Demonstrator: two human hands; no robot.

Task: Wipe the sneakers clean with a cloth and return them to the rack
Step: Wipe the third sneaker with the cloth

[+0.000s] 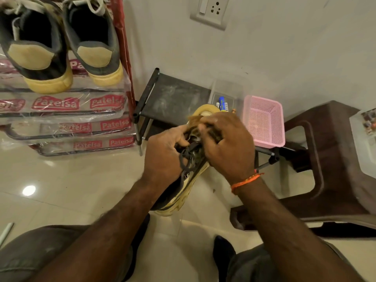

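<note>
Sneaker (183,192) between both hands' fingers (205,129)

Both forearms are bare, with no sleeves in sight. The right wrist wears an orange thread band (245,182), twisted and thin, with a loose frayed end sticking out to one side. Neither the left hand (162,157) nor the right hand (225,147) shows any ring. Grey trousers (40,253) cover both knees (the cloth looks plain, unpatterned) at the bottom edge.
</note>
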